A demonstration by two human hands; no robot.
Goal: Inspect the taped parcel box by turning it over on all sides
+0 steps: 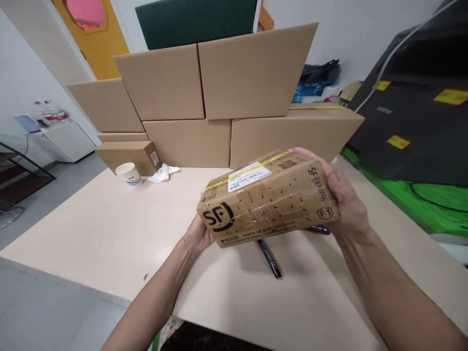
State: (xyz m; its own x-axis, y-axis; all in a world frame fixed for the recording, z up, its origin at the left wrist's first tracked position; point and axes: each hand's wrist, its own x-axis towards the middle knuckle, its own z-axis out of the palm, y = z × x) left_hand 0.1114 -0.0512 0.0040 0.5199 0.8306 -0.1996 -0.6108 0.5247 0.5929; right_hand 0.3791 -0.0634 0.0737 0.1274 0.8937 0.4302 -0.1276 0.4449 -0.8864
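Note:
Between both hands a brown cardboard box [263, 209] is held tilted above the table. It carries SF Express print, a white shipping label [249, 176] and a strip of yellow tape. My left hand [199, 233] grips its left end from below, with most of the fingers hidden behind it. At the opposite end, my right hand [345, 200] is wrapped round the right side and upper edge. Under the box, a black marker pen [269, 259] lies on the table. A dark object [321, 229] shows partly behind the box's lower right edge.
Large cardboard boxes [186, 144] are stacked along the table's [91, 224] back edge. A smaller box [126, 155], a paper cup [127, 173] and a crumpled tissue [164, 173] are at the back left. A black-covered machine [413, 112] stands at right, beside green sheeting [413, 195].

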